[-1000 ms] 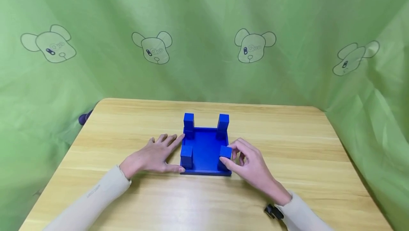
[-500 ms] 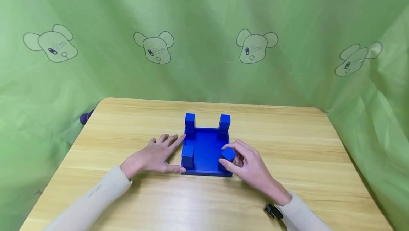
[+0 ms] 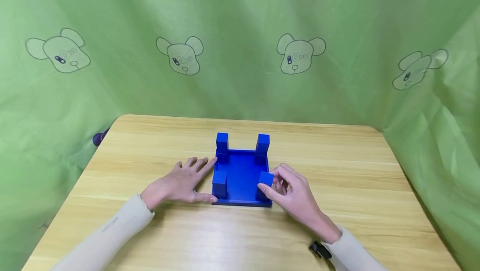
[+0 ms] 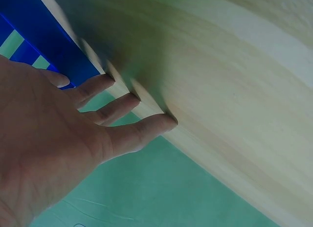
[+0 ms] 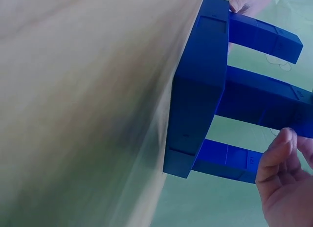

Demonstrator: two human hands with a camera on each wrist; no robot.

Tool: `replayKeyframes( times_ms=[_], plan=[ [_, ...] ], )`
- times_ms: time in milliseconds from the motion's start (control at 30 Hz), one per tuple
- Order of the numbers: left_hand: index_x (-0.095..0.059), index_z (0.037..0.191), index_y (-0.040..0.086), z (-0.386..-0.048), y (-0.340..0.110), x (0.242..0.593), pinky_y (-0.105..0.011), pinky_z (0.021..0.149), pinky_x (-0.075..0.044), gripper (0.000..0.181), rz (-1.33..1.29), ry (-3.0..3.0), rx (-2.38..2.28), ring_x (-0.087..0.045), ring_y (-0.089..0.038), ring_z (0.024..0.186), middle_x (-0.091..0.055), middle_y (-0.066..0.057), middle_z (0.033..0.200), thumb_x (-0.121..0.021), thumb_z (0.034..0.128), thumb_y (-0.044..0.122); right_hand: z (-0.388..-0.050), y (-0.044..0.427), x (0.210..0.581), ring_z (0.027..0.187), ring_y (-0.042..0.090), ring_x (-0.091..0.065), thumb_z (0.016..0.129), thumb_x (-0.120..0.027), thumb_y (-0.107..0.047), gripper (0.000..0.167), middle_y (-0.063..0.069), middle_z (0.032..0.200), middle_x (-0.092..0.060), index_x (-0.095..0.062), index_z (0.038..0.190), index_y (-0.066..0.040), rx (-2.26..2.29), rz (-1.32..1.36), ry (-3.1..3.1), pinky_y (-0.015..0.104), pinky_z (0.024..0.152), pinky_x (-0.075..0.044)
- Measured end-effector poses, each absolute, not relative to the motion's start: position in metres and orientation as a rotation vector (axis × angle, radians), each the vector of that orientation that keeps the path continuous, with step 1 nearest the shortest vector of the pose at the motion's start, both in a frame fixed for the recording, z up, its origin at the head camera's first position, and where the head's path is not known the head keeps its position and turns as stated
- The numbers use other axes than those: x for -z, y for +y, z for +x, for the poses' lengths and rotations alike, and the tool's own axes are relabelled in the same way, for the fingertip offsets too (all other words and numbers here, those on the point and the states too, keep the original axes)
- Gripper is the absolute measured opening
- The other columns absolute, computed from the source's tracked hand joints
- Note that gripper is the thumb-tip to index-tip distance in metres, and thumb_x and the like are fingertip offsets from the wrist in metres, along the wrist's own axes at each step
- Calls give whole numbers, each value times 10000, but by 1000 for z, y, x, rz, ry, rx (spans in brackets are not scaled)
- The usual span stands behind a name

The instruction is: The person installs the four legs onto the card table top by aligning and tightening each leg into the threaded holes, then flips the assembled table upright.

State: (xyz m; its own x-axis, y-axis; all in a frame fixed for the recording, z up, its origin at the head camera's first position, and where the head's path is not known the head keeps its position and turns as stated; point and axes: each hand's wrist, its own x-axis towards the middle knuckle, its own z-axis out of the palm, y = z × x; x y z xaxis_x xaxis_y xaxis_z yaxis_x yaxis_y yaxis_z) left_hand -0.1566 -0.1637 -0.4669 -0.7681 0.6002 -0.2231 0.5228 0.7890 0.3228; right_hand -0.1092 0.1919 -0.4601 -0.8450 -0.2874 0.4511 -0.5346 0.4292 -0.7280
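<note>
A shallow blue panel (image 3: 241, 179) with a raised rim lies on the table, a square blue leg upright at each corner, like a small upturned table. My right hand (image 3: 294, 191) pinches the top of the near right leg (image 3: 266, 178) between thumb and fingers. That leg stands slightly turned against the panel's edges. My left hand (image 3: 181, 183) lies spread beside the panel's left side, index fingertip and thumb at its rim. The near left leg (image 3: 219, 182) stands straight, as do the far left leg (image 3: 222, 141) and far right leg (image 3: 263, 142).
The wooden table (image 3: 337, 158) extends around the panel on all sides. Behind it hangs a green curtain (image 3: 240, 75) with printed bear heads. A dark purple object (image 3: 98, 138) shows past the table's left edge. A black device (image 3: 320, 249) sits at my right wrist.
My right hand's fingers have twisted the near right leg: nearly square at first, clearly rotated half a second ago, and now turned most of the way back. My left hand has stayed put.
</note>
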Motion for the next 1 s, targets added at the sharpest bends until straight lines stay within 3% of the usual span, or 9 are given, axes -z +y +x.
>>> replayKeyframes(
  times_ms=[333, 567, 767, 1000],
  plan=[
    [-84, 1781, 213, -157, -165, 466, -859, 1146, -219, 1195, 866, 2671, -348, -252, -528, 1577, -270, -230, 1755, -574, 920, 881, -111, 192, 457, 654, 136, -573, 940, -891, -204, 226, -113, 833, -599, -748, 1101, -273, -1307, 783, -2440, 267, 543, -496],
    [-79, 1782, 226, -155, -165, 467, -849, 1154, -222, 1200, 863, 2668, -348, -248, -519, 1582, -261, -224, 1760, -556, 912, 901, -113, 193, 458, 651, 99, -548, 932, -910, -235, 329, -77, 814, -594, -761, 1219, -297, -1302, 827, -2472, 249, 541, -458],
    [-73, 1782, 222, -157, -166, 468, -854, 1149, -223, 1197, 866, 2671, -350, -248, -529, 1579, -260, -227, 1760, -560, 918, 892, -114, 194, 459, 635, 81, -525, 837, -981, -202, 413, -120, 765, -555, -727, 1161, -229, -1360, 811, -2504, 245, 526, -458],
    [-74, 1781, 216, -157, -166, 469, -858, 1141, -232, 1195, 876, 2675, -343, -255, -531, 1575, -263, -234, 1756, -559, 921, 889, -112, 193, 460, 615, 90, -508, 880, -954, -195, 318, -117, 741, -549, -694, 1054, -251, -1377, 768, -2507, 244, 513, -433]
  ],
)
